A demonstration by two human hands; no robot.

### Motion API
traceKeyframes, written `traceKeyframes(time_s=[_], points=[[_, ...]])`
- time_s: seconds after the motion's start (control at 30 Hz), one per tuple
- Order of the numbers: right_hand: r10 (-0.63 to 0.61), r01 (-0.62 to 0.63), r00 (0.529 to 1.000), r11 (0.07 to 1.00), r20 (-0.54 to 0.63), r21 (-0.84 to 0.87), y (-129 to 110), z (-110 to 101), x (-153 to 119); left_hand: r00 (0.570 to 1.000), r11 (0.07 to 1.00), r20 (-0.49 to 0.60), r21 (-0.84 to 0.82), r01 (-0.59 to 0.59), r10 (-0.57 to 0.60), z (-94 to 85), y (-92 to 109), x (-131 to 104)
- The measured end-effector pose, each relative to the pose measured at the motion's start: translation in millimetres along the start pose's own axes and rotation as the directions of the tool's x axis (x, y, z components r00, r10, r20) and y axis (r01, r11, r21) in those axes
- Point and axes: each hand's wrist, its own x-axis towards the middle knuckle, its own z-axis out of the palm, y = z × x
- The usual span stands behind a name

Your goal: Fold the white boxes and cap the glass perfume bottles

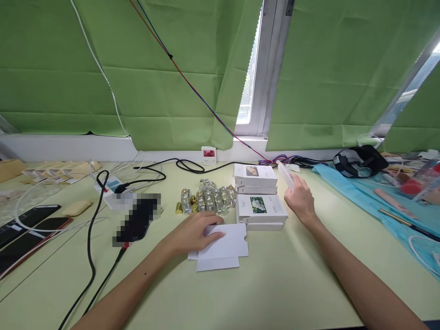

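1. Your right grip (301, 201) is clamping the near end of a thin white piece (287, 176), holding it tilted up off the table (292, 284), just right of the stacked boxes.
2. Your left grip (197, 233) is lying over flat white cartons (225, 245), thumb and forefinger spread apart. The cartons are overlapping on the table, nearest you.
3. Handling, my guess: both are looking like light, fairly stiff card, easy to crease, maybe sliding on each other. Taking opposite edges lightly should be safest; avoid squeezing the middle.
4. The front box stack (263, 213) is standing between your grips; the rear stack (256, 173) is sitting just behind.
5. Clear bottles (209, 200) are crowding just beyond your left fingers. Likely glass, so knockable.
6. Further left, a partly pixelated dark device (146, 224) and a black cable (90, 247) are lying near your forearm.
7. Far right, a blue sheet (326, 176) is carrying a black headset-like item (360, 161).
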Motion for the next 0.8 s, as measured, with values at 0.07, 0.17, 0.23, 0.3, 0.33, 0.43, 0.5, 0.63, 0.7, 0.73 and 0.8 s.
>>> traceKeyframes(time_s=[0.07,0.17,0.23,0.3,0.33,0.43,0.5,0.63,0.7,0.73,0.8], points=[[-0.039,0.048,0.99,0.997,-0.135,0.065,-2.4,-1.3,-0.8,1.0,1.0,-0.014,0.023,-0.003,0.003,2.3,-0.7,0.3],[-0.11,0.16,0.937,0.979,-0.333,0.126,-7.0,-2.7,-2.4,0.998,0.999,-0.057,0.042,-0.016,0.019,6.3,-1.0,0.5],[-0.179,0.272,0.868,0.952,-0.463,0.141,-11.6,-3.8,-4.8,0.993,0.997,-0.108,0.064,-0.043,0.05,8.8,-0.6,0.6],[-0.255,0.394,0.776,0.91,-0.576,0.128,-17.7,-5.2,-9.4,0.98,0.992,-0.174,0.088,-0.085,0.1,10.9,0.4,0.7],[-0.29,0.447,0.736,0.887,-0.612,0.117,-21.3,-6.0,-12.7,0.969,0.99,-0.213,0.097,-0.106,0.125,11.7,1.1,0.7],[-0.398,0.611,0.622,0.785,-0.674,0.1,-34.1,-9.1,-26.9,0.923,0.979,-0.331,0.111,-0.17,0.198,13.2,4.2,1.1],[-0.461,0.712,0.57,0.691,-0.68,0.128,-43.4,-11.0,-38.9,0.889,0.971,-0.392,0.117,-0.206,0.236,13.3,7.2,1.1],[-0.513,0.822,0.498,0.537,-0.699,0.192,-60.7,-11.5,-66.0,0.844,0.964,-0.468,0.083,-0.253,0.262,12.4,15.1,-0.2],[-0.542,0.848,0.504,0.46,-0.672,0.264,-68.0,-10.1,-79.2,0.834,0.967,-0.497,0.039,-0.254,0.239,12.5,18.7,-1.5],[-0.555,0.85,0.516,0.427,-0.652,0.309,-71.3,-9.5,-85.2,0.832,0.969,-0.509,0.016,-0.246,0.22,13.0,20.0,-2.2],[-0.577,0.841,0.541,0.349,-0.613,0.414,-77.4,-8.8,-95.3,0.828,0.974,-0.533,-0.025,-0.225,0.177,15.0,21.1,-3.3]])
